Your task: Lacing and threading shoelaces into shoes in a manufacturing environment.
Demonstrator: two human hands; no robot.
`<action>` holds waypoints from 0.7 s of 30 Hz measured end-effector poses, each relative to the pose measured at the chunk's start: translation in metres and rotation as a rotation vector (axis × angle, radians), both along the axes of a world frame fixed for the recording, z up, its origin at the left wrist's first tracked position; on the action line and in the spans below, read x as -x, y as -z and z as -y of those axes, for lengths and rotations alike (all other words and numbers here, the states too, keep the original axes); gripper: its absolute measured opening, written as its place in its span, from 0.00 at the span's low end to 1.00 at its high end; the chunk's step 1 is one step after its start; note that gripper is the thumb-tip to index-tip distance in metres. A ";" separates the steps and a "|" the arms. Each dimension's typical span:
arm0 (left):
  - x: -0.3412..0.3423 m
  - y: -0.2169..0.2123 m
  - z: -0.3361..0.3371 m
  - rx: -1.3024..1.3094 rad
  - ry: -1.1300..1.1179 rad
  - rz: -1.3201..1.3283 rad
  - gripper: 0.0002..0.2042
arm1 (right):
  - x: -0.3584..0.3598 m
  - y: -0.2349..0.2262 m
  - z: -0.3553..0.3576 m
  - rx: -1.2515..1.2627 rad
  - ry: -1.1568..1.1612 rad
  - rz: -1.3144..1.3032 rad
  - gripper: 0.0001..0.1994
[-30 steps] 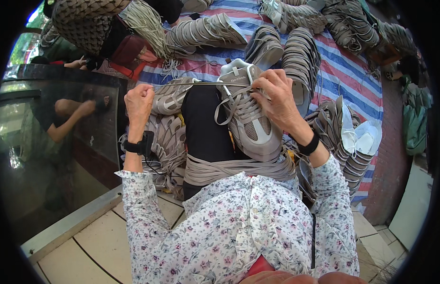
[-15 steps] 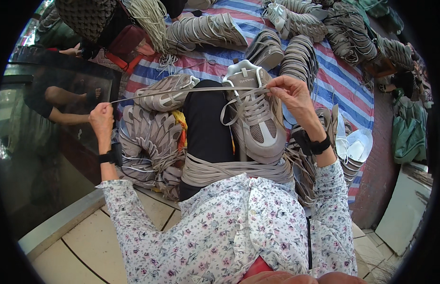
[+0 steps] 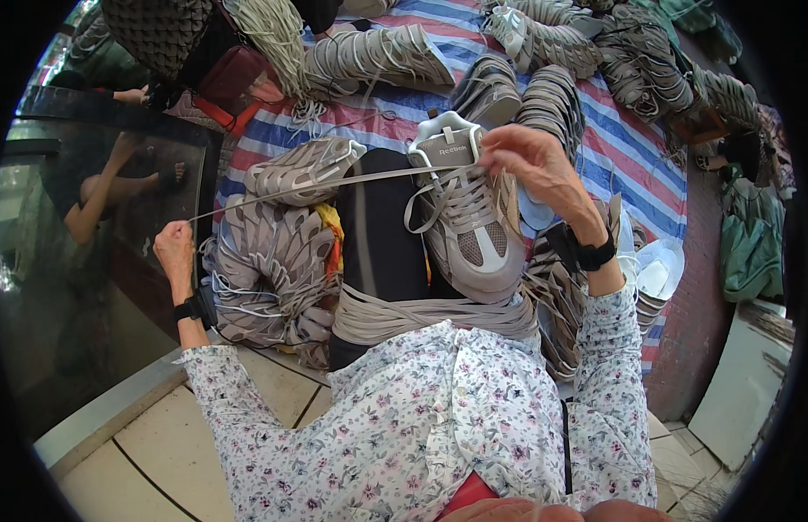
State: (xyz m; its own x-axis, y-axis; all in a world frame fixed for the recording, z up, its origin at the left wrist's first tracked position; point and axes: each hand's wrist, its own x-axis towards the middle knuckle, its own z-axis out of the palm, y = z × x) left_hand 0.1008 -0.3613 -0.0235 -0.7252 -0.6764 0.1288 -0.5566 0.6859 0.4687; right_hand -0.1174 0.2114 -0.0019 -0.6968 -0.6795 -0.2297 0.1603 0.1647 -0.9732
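Note:
A grey-beige sneaker [image 3: 475, 235] with a white-edged collar rests on my lap, toe toward me, its front laced in a crisscross. A flat grey shoelace [image 3: 334, 182] is stretched tight across my dark trouser leg, from the top of the sneaker down to the left. My left hand [image 3: 174, 254] is closed in a fist on its far end. At the sneaker's upper eyelets, my right hand [image 3: 536, 165] has its fingers bent and pinched at the lace; the fingertips are partly blurred. Another loop of lace hangs at the sneaker's left side.
A bundle of grey laces [image 3: 421, 318] lies across my lap. Stacked shoe uppers [image 3: 269, 261] sit at my left, with more beyond on a striped tarp [image 3: 634, 161]. A dark glass panel [image 3: 82, 287] stands at the left. Someone with a red bag [image 3: 234, 76] is at the far left.
My left hand has moved down and a little left, so the lace now slants. My right hand has shifted slightly left and up against the sneaker's top.

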 end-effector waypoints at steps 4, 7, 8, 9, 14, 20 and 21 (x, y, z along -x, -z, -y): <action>-0.013 0.002 0.012 0.063 -0.053 0.010 0.08 | 0.000 0.017 -0.009 0.037 0.187 -0.242 0.09; 0.020 0.004 -0.030 -0.203 0.024 -0.187 0.07 | -0.002 0.027 0.000 -0.072 0.106 -0.421 0.08; 0.045 -0.002 -0.073 -0.214 0.124 -0.247 0.09 | -0.003 0.025 0.001 -0.079 0.111 -0.423 0.08; 0.063 -0.009 -0.105 -0.104 0.220 -0.181 0.11 | -0.003 0.022 0.005 -0.131 0.084 -0.529 0.09; 0.115 -0.034 -0.314 -0.156 0.731 -0.208 0.13 | -0.009 0.018 0.016 -0.149 0.077 -0.754 0.07; 0.123 -0.012 -0.364 -0.070 0.840 -0.162 0.11 | -0.015 0.019 0.022 -0.084 0.126 -0.802 0.05; 0.125 -0.010 -0.363 -0.048 0.845 -0.182 0.09 | -0.015 0.019 0.021 -0.081 0.133 -0.797 0.05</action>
State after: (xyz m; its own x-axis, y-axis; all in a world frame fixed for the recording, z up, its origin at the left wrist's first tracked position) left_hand -0.0243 0.0020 -0.0137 -0.9580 0.0728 0.2773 0.2180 0.8131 0.5398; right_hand -0.1022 0.1900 -0.0209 -0.7456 -0.5817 0.3251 -0.5530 0.2677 -0.7890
